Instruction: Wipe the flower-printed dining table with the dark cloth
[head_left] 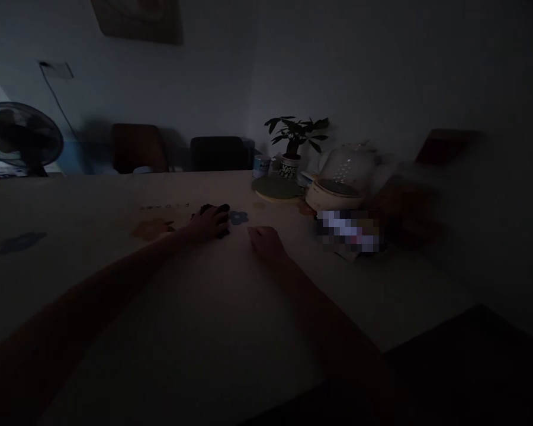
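In the dim light my left hand (206, 223) lies over a small black object (223, 208) on the table, its fingers curled around it. Dark knobbly ends stick out past the fingers; its kind is too dark to make out. Just to the right, my right hand (266, 241) rests closed on the tabletop, thumb side up. Whatever it may hold is hidden. Both touch a pale tablecloth (195, 319) printed with flowers, and a blue printed flower (238, 218) shows between them.
Farther right are a green round mat (278, 188), a potted plant (291, 139), a can (262, 166), a white cooker (333, 194) and a blurred-out packet (350, 231). Behind the table stand chairs (217, 154), with a fan (22, 136) at left. The table's edge (430, 328) runs along the lower right.
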Tool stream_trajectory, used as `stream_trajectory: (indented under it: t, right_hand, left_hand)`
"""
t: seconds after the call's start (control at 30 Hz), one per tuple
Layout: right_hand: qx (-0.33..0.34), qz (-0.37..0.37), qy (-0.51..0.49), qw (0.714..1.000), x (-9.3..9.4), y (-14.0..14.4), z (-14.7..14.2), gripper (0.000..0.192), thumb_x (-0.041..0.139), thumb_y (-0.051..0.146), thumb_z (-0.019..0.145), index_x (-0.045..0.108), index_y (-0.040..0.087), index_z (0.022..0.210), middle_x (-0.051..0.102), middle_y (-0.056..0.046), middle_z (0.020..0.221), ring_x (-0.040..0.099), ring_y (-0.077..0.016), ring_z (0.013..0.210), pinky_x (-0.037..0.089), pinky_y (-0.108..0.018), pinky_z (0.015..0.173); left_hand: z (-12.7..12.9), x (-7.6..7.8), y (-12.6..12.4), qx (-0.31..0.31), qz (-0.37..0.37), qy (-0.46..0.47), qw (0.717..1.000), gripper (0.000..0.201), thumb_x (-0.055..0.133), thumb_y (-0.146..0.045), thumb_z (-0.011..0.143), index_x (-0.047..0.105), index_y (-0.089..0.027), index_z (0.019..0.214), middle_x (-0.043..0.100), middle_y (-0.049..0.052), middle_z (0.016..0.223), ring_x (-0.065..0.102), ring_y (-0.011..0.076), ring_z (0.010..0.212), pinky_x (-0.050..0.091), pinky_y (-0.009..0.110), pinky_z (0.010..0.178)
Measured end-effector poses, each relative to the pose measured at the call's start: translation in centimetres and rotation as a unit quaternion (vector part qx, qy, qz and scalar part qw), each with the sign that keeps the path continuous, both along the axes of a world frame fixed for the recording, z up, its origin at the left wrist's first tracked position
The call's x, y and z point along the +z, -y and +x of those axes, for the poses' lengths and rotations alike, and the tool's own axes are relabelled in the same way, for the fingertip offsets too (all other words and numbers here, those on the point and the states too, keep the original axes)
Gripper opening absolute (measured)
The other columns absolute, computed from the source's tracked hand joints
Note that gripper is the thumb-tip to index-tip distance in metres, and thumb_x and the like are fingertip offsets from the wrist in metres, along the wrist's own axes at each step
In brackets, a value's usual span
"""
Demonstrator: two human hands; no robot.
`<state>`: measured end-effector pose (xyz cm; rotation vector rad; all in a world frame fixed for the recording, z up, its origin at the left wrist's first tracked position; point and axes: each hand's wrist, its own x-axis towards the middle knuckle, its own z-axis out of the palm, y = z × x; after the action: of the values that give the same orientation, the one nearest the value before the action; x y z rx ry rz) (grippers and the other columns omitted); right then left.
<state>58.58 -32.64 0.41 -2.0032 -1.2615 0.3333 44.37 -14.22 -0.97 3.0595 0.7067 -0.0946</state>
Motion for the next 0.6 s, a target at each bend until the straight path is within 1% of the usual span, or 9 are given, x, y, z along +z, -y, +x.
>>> stream_trajectory:
  t: [0.13, 0.23, 0.3, 0.33, 0.43, 0.5, 0.53, 0.6]
  right_hand:
    - [-0.045, 0.042, -0.029, 0.998, 0.5, 0.4, 0.8, 0.041, 0.042, 0.028, 0.094, 0.048, 0.019, 0.054, 0.051, 0.0, 0.053, 0.051, -0.0132, 0.055, 0.032, -0.024, 0.058]
    - [-0.08, 0.077, -0.044, 0.993, 0.9, 0.8, 1.6, 0.042, 0.039, 0.029, 0.094, 0.047, 0.02, 0.055, 0.052, 0.0, 0.053, 0.049, -0.0128, 0.052, 0.032, -0.024, 0.056]
    - [-0.094, 0.098, -0.053, 0.989, 1.0, 1.0, 2.0, 0.041, 0.039, 0.029, 0.094, 0.047, 0.02, 0.055, 0.052, 0.0, 0.053, 0.048, -0.0124, 0.051, 0.032, -0.024, 0.055]
    - [-0.098, 0.107, -0.057, 0.988, 1.1, 1.0, 2.1, 0.041, 0.039, 0.029, 0.094, 0.046, 0.02, 0.054, 0.052, 0.0, 0.053, 0.048, -0.0123, 0.05, 0.032, -0.024, 0.054]
    - [-0.105, 0.136, -0.066, 0.983, 1.3, 1.1, 2.1, 0.042, 0.04, 0.029, 0.094, 0.046, 0.02, 0.053, 0.052, 0.0, 0.053, 0.048, -0.0124, 0.051, 0.033, -0.023, 0.054]
    - [-0.104, 0.151, -0.072, 0.98, 1.4, 1.1, 2.0, 0.042, 0.04, 0.029, 0.094, 0.047, 0.02, 0.053, 0.053, 0.0, 0.053, 0.049, -0.0124, 0.051, 0.033, -0.023, 0.054]
    - [-0.103, 0.156, -0.075, 0.979, 1.4, 1.0, 1.9, 0.042, 0.041, 0.029, 0.094, 0.047, 0.02, 0.053, 0.053, 0.0, 0.053, 0.049, -0.0123, 0.051, 0.033, -0.023, 0.053]
    - [-0.102, 0.164, -0.081, 0.978, 1.5, 0.9, 1.8, 0.041, 0.042, 0.028, 0.093, 0.048, 0.02, 0.054, 0.053, 0.0, 0.053, 0.049, -0.0123, 0.051, 0.033, -0.023, 0.053]
  left_hand:
    - [-4.0, 0.0, 4.9, -0.001, -0.034, 0.001, 0.999, 0.054, 0.025, -0.049, 0.103, 0.037, -0.033, 0.154, 0.023, 0.006, 0.166, 0.012, 0.0342, 0.154, 0.019, 0.063, 0.122]
    - [-7.2, -0.1, 8.5, 0.008, -0.055, 0.007, 0.998, 0.06, 0.029, -0.055, 0.102, 0.031, -0.033, 0.157, 0.018, 0.007, 0.167, 0.014, 0.0349, 0.154, 0.019, 0.061, 0.123]
    - [-9.6, -0.3, 10.9, 0.008, -0.071, 0.008, 0.997, 0.062, 0.033, -0.059, 0.1, 0.031, -0.034, 0.157, 0.018, 0.007, 0.167, 0.015, 0.0368, 0.154, 0.022, 0.063, 0.122]
    - [-10.7, -0.5, 12.0, -0.001, -0.071, 0.009, 0.997, 0.063, 0.035, -0.06, 0.099, 0.032, -0.035, 0.156, 0.018, 0.006, 0.167, 0.016, 0.0377, 0.154, 0.024, 0.064, 0.121]
    - [-13.4, -1.1, 15.0, -0.03, -0.054, 0.023, 0.998, 0.064, 0.038, -0.064, 0.097, 0.028, -0.042, 0.156, 0.015, 0.003, 0.167, 0.018, 0.0387, 0.153, 0.027, 0.065, 0.119]
    - [-13.8, -1.2, 16.6, -0.036, -0.049, 0.022, 0.998, 0.067, 0.039, -0.067, 0.095, 0.025, -0.044, 0.156, 0.013, 0.002, 0.167, 0.019, 0.0394, 0.153, 0.027, 0.066, 0.119]
    - [-13.4, -1.1, 17.2, -0.036, -0.049, 0.019, 0.998, 0.068, 0.04, -0.068, 0.094, 0.025, -0.044, 0.156, 0.013, 0.003, 0.167, 0.019, 0.04, 0.153, 0.027, 0.067, 0.119]
    - [-11.8, -0.7, 18.4, -0.044, -0.058, 0.011, 0.997, 0.069, 0.041, -0.068, 0.094, 0.025, -0.042, 0.157, 0.011, 0.006, 0.168, 0.017, 0.0408, 0.153, 0.025, 0.069, 0.119]
